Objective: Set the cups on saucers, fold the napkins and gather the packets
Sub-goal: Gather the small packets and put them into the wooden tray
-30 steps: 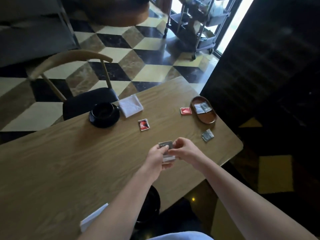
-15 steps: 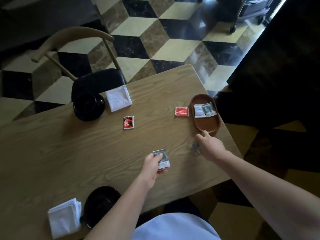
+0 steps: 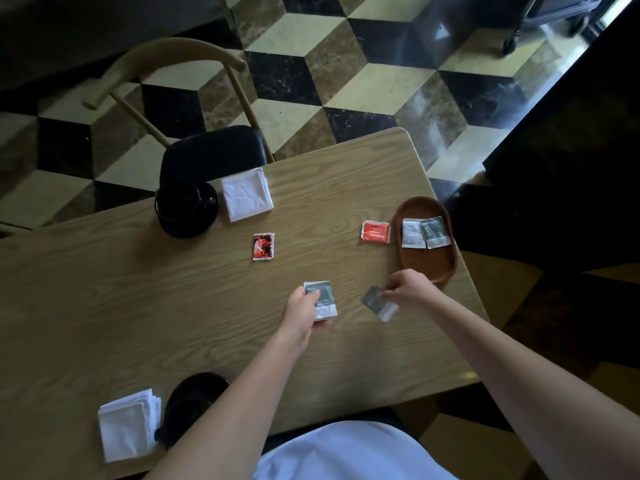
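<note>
The left hand (image 3: 300, 311) pinched a small stack of grey-and-white paper packets (image 3: 320, 300) while the right hand's (image 3: 408, 292) fingertips pinched another grey foil packet (image 3: 378, 303) just above the table, apparently gathering them for the oval brown wooden tray (image 3: 426, 268) beyond.

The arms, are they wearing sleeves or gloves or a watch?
No. Both forearms are bare up to the frame edge, with no sleeves in view. The left hand and right hand have no gloves, and no watch or rings show. A light garment covers the body below.
</note>
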Tool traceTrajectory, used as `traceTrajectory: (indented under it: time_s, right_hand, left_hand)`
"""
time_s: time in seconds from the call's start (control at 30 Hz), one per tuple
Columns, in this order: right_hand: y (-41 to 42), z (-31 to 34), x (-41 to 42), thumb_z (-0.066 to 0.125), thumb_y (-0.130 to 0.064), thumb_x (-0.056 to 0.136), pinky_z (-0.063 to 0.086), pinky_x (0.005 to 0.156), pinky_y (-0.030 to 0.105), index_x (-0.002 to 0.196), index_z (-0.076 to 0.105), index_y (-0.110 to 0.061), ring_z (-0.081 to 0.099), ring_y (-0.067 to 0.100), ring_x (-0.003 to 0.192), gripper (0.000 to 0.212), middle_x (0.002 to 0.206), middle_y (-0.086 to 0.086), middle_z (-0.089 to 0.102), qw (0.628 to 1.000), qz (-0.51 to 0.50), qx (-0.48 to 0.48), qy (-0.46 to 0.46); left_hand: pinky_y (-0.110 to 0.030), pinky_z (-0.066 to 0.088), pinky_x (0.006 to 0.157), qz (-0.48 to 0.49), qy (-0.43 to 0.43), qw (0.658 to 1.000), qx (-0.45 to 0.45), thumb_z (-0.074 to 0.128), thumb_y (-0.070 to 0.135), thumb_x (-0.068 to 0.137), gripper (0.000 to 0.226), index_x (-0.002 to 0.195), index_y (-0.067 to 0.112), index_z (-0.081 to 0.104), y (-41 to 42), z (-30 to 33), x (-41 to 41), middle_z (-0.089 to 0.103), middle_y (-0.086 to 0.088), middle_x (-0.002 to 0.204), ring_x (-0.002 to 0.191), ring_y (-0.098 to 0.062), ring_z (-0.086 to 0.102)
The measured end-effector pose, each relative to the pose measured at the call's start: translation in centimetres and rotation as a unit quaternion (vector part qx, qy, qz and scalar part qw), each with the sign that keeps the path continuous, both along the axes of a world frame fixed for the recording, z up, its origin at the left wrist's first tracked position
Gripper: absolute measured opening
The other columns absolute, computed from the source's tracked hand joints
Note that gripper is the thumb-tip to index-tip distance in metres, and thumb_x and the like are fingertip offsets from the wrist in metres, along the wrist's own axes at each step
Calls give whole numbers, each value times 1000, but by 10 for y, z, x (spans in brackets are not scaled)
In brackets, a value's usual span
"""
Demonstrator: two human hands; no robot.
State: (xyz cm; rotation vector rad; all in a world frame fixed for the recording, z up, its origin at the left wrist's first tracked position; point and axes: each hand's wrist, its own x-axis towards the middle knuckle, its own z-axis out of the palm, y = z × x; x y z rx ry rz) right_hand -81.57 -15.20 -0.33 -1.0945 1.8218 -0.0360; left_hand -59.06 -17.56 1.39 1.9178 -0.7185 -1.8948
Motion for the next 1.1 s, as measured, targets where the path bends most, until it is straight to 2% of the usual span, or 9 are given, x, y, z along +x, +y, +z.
traceTrajectory:
  time_s: [0.07,0.17,0.33,0.5,0.6,0.7,0.83,0.97,1.1]
  right_hand:
    - [-11,10,13,77,-29,80,29,44,24,63,62,-17,42,6,44,26,51,-8,49,990,-106,-26,-94]
    - [-26,21,37,77,-26,84,27,39,20,74,67,-16,38,5,39,17,51,-6,48,960,-190,-44,-203]
    - [-41,16,70,77,-24,85,32,36,14,80,64,-14,43,-3,35,17,55,-7,54,947,-246,-64,-197]
    - [-58,6,91,77,-32,84,37,38,12,83,68,-10,52,-3,41,24,57,-10,60,956,-213,-56,-192]
    - [-73,0,88,73,-37,88,42,44,17,86,70,-7,63,5,49,30,73,-1,73,969,-191,-63,-141]
    - [-85,-5,66,69,-28,88,57,70,32,85,70,-12,73,23,73,16,85,8,76,982,-165,-88,-34]
    - [-94,-8,44,62,-21,84,57,83,37,89,71,-20,71,26,89,10,93,5,75,986,-147,-77,24]
    - [-100,-11,31,57,-23,89,53,84,41,99,69,-18,65,31,100,16,103,8,72,981,-127,-106,101]
    - [-112,-12,21,61,-26,90,51,82,42,111,61,-14,62,34,104,24,111,10,66,979,-61,-121,152]
  left_hand:
    - [-28,49,49,11,5,1000,3,43,12,102,18,99,15,61,-4,2,-5,65,-9,87,69,-20,62]
    - [-28,49,53,35,34,999,3,41,15,100,23,97,16,64,-12,7,-11,69,-10,84,66,-20,63]
    - [-31,52,61,39,107,993,-6,53,30,100,19,103,18,68,-27,12,-6,75,-4,84,69,-16,69]
    - [-28,54,60,1,68,997,-26,57,9,97,15,107,15,66,-46,3,12,75,-5,90,75,-16,70]
    - [-34,58,69,11,8,1000,-20,63,4,93,16,109,7,66,-69,-5,31,73,-12,97,81,-23,69]
    - [-42,56,88,27,-73,996,-32,73,0,84,22,106,4,70,-98,-14,53,74,-15,99,87,-27,69]
    - [-34,60,80,54,-137,988,-43,83,-1,71,33,102,4,72,-133,-23,76,75,-6,87,77,-21,72]
    - [-39,59,86,72,-204,976,-26,91,7,62,45,100,5,67,-158,-37,85,74,-12,98,88,-26,73]
    - [-27,47,66,21,-289,957,-30,92,14,63,52,107,9,64,-169,-38,79,67,-7,108,90,-22,64]
